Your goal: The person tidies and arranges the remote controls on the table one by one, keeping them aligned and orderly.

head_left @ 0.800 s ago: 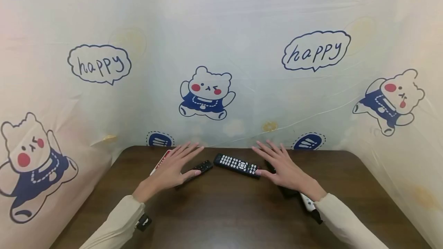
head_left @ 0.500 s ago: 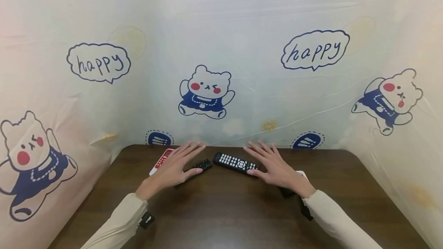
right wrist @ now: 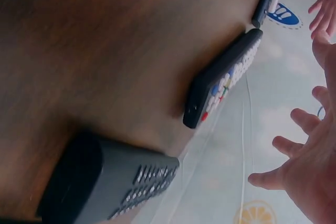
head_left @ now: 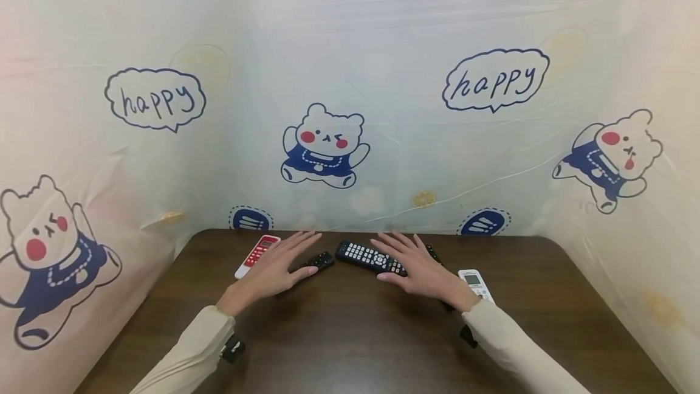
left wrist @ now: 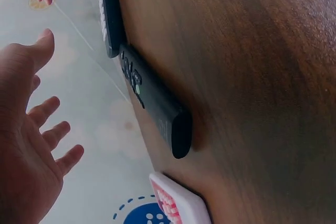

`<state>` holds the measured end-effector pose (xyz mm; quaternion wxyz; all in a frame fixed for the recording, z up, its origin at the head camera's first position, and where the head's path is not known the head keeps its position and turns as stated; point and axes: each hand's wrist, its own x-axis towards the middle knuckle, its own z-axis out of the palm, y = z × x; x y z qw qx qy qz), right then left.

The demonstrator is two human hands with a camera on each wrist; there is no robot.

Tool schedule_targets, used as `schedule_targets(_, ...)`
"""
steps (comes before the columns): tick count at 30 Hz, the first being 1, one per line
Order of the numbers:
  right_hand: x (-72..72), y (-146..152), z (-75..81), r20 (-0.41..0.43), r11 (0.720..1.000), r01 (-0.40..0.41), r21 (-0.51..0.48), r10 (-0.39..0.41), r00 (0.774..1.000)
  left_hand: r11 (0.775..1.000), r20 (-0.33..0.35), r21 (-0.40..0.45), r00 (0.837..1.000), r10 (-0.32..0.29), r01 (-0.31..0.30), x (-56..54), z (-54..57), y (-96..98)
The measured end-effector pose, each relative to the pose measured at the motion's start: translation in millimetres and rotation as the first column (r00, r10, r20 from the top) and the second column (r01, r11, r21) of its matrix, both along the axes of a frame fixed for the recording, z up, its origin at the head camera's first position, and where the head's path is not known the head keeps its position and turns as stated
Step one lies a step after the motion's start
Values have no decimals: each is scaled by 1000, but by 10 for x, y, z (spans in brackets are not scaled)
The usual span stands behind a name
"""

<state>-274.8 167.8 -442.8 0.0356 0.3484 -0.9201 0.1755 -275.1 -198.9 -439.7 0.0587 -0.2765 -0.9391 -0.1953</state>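
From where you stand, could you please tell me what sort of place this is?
Probably a small staged booth: cartoon-printed sheeting rises behind and beside a brown table, where several remote controls lie spread out.

white remote partly hidden by right sleeve, red-and-white remote cut off in left-wrist view

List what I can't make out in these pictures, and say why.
White remote: head view, lower end hidden by the right sleeve.
Dark grey remote: head view, mostly hidden by the right hand; right wrist view, cut off by the bottom edge.
Red-and-white remote: head view, partly covered by the left hand; left wrist view, cut off by the bottom edge.
White-buttoned remote: head view, button markings too small.
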Motion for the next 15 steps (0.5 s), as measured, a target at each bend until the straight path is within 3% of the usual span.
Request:
schedule_targets(6, 4, -40, -84, 32, 1000, -29, 0, 29, 999, 1000, 34, 16, 999, 8, -9, -19, -74, -10)
schedule_targets(15, 4, -92, -149, 46, 999, -47, 10, 47, 998, 995, 152, 59, 986, 66, -76, -6, -109, -17)
